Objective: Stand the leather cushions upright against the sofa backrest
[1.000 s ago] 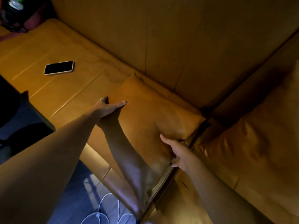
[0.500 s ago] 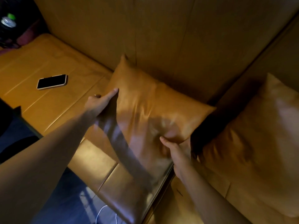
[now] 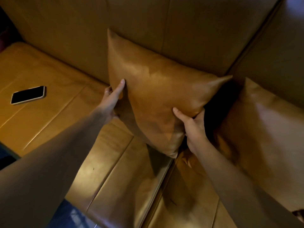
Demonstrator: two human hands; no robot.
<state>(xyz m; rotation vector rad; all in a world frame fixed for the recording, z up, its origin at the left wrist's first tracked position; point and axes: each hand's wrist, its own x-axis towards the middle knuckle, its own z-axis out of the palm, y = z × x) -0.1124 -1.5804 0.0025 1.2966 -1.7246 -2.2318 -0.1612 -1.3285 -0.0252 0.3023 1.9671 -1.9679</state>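
Note:
A tan leather cushion (image 3: 156, 89) is raised off the seat and tilted, its top corner against the sofa backrest (image 3: 189, 30). My left hand (image 3: 111, 99) grips its left edge, thumb on the front. My right hand (image 3: 192, 124) holds its lower right edge, thumb on the front and fingers behind. A second leather cushion (image 3: 266, 132) leans at the right against the other backrest, partly behind my right arm.
A black phone (image 3: 28, 94) lies face up on the sofa seat (image 3: 54, 102) at the left. The sofa turns a corner at the upper right. Dark floor shows at the lower left beyond the seat's front edge.
The cushion was lying flat on the seat; both hands have lifted it and swung it up toward the backrest. The view has shifted left and closer.

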